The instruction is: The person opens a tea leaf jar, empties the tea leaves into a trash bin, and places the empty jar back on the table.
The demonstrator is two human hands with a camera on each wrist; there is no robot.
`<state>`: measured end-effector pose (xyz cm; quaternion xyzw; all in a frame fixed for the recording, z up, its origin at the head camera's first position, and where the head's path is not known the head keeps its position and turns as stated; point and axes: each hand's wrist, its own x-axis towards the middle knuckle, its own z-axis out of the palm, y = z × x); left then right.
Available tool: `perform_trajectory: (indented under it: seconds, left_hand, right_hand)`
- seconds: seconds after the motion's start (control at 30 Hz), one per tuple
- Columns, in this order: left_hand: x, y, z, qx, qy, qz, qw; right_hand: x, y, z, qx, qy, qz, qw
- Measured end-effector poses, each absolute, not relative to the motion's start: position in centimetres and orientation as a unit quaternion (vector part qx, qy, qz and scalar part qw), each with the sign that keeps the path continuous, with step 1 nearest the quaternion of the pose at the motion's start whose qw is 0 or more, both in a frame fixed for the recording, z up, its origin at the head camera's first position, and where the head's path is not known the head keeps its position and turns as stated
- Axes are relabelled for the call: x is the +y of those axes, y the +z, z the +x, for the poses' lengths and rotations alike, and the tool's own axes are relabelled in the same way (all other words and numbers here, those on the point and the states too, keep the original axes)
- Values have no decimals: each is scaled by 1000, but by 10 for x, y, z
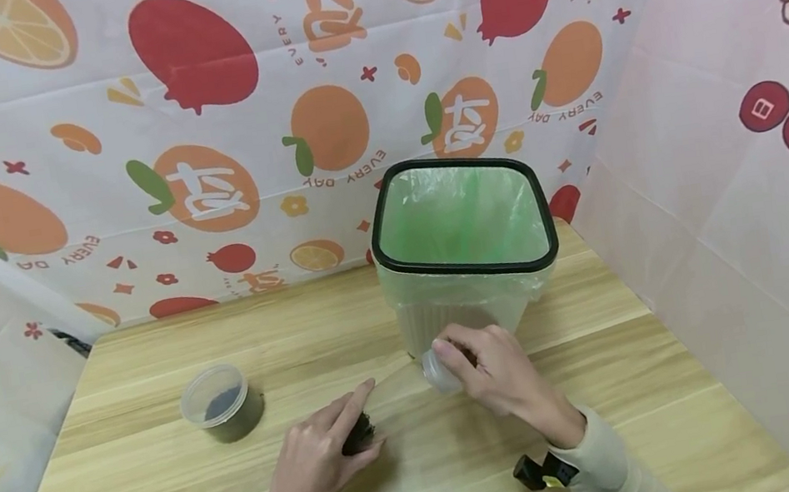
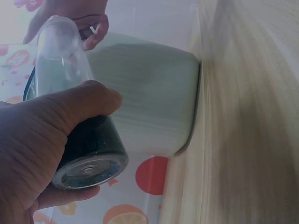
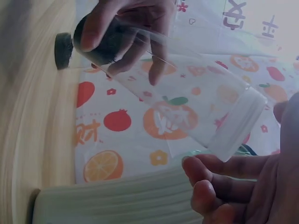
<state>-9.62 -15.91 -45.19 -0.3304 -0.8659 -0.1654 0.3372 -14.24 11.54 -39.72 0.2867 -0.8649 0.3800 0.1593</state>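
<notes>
A clear plastic bottle is tilted in the air, dark material gathered at its base. My left hand grips it round the dark lower end, thumb on one side and fingers on the other. At the far end is a translucent cap. Close about that cap is my right hand, its fingers loosely bent. In the right wrist view the cap shows uncovered between thumb and fingers, with a gap at the thumb. Left of the hands stands a small clear tub with dark contents.
Behind my right hand stands a pale bin with a black rim and a light green liner. The wooden table meets a fruit-print cloth at the back. A small black device is at my right wrist.
</notes>
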Motion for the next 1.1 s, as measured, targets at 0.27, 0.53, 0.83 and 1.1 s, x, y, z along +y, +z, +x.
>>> perform_trajectory:
  seconds: [0.27,0.53,0.83,1.1]
  left_hand:
    - [-157,-453,-97,-864,-156,-330,347]
    - [-157,-456,-97,-867,-153,-324,345]
    - [-159,-457,-100,-867,-163,-321,344]
    - [-161,-458,-100,-866,-164,-318,351]
  right_hand:
    - [114,-393,-140,-889,354,271,110]
    - [114,-393,-140,-887,352,277,112]
    - [116,-390,-140,-869,363,313,118]
    - [120,-388,-139,-851,396,338,70]
